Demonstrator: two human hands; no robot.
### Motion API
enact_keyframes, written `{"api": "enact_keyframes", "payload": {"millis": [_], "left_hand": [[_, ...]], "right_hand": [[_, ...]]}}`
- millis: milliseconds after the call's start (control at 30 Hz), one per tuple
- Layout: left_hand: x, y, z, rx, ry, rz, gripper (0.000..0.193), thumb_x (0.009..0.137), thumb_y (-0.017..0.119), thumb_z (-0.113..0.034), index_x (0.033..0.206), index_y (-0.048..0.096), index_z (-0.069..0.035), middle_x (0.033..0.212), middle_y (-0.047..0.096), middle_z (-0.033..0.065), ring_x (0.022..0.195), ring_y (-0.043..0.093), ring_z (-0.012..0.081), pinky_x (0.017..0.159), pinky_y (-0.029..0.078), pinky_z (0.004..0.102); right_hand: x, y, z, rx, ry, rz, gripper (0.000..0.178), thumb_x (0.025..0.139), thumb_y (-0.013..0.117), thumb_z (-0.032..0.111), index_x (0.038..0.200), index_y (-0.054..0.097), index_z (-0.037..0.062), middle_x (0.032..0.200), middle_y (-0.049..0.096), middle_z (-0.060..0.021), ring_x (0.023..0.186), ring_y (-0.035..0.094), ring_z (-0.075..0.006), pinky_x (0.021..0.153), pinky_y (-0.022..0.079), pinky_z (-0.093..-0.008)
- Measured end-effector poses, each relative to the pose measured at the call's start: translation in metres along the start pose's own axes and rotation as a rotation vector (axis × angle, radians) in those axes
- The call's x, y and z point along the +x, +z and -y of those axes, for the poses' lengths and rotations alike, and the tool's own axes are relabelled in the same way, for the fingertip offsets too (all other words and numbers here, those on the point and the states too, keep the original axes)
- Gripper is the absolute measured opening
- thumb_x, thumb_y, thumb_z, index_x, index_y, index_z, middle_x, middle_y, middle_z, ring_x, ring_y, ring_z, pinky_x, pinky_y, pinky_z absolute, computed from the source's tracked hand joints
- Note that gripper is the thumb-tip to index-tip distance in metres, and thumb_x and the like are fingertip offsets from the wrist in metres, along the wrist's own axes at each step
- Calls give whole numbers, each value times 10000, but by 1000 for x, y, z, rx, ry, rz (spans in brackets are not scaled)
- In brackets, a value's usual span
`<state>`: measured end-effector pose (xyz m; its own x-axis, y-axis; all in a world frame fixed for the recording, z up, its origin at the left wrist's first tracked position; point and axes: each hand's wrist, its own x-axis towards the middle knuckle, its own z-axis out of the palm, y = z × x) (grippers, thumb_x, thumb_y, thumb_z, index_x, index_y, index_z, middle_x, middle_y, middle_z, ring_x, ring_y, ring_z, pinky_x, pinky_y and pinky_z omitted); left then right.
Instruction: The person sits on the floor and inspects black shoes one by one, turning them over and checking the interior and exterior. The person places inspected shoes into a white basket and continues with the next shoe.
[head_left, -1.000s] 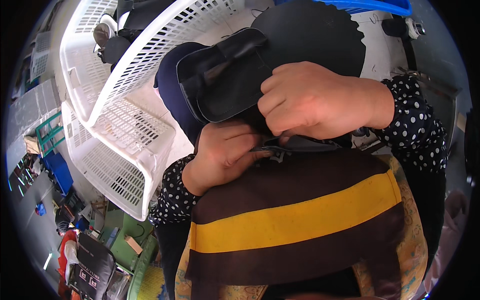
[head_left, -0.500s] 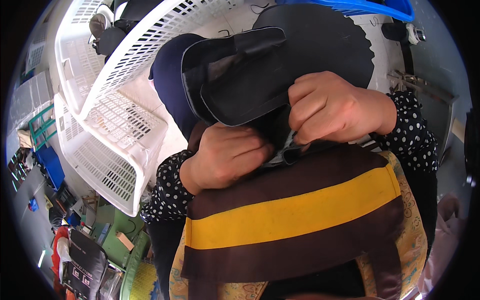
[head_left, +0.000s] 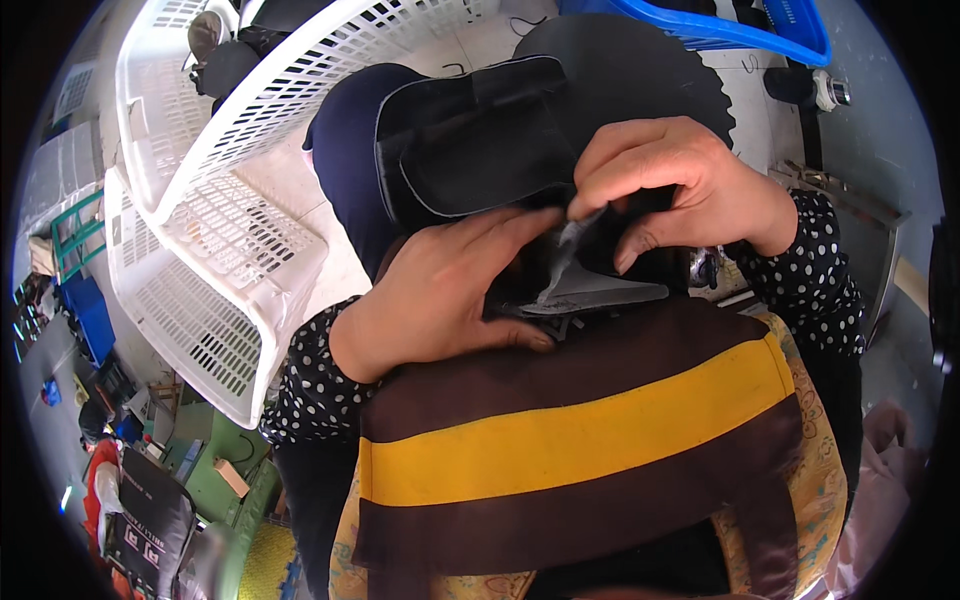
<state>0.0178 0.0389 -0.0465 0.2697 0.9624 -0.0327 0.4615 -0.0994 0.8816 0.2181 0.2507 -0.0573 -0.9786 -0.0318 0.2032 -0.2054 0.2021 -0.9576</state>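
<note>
1. The left hand (head_left: 440, 300) lies palm down just above the apron (head_left: 570, 450), fingers together and stretched toward the right. Its thumb runs along the apron's upper edge, and the fingers are closed over the near end of a black shoe piece (head_left: 480, 140).
2. The right hand (head_left: 670, 190) is above and to the right of the apron's top edge. Its thumb and fingertips are pinched together on a thin grey strip (head_left: 565, 250) at the lower edge of the black shoe piece.
3. The black shoe piece is held up above the apron, between the two hands and the white basket (head_left: 230, 200). It is dark, has a lighter stitched edge, and its broad flap points up and to the left.
4. A flat grey part (head_left: 600, 295) sticks out just below the right hand, touching the apron's upper edge. Its exact kind cannot be told.
5. The apron is brown with one yellow band across it and fills the lower middle of the view. Dotted dark sleeves show on both sides of it.
6. The white basket stands to the left of the apron, tilted, with slotted walls.
7. A blue crate (head_left: 740, 30) sits above and to the right of the apron, at the top rim of the view.
8. A black round sheet (head_left: 640, 70) with a toothed edge lies behind the right hand, below the blue crate.
</note>
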Motion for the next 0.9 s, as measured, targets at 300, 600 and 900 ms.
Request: {"api": "enact_keyframes", "payload": {"millis": [300, 600, 900], "left_hand": [[19, -8, -17, -31, -186, 99, 762, 767, 826, -67, 1471, 535, -39, 1348, 646, 220, 1205, 660, 385, 1020, 530, 412], [14, 3, -10, -67, -2, 129, 582, 844, 704, 58, 1413, 600, -12, 1333, 672, 221, 1186, 671, 393, 1017, 535, 427], [14, -6, -18, -97, -190, 149, 567, 859, 724, 45, 1411, 613, -17, 1258, 698, 201, 1115, 689, 355, 976, 529, 374]], "right_hand": [[-17, 35, 16, -504, 336, -430, 672, 729, 853, 3, 1368, 651, 59, 1340, 650, -111, 830, 614, -181, 730, 544, -308], [-13, 9, 7, -206, 436, -607, 221, 842, 860, 91, 799, 674, -19, 743, 677, -56, 658, 621, -150, 620, 485, -296], [14, -18, 4, 476, 668, -563, 591, 890, 788, 46, 1411, 514, -5, 1059, 703, -170, 762, 741, -195, 635, 569, -263]]}}
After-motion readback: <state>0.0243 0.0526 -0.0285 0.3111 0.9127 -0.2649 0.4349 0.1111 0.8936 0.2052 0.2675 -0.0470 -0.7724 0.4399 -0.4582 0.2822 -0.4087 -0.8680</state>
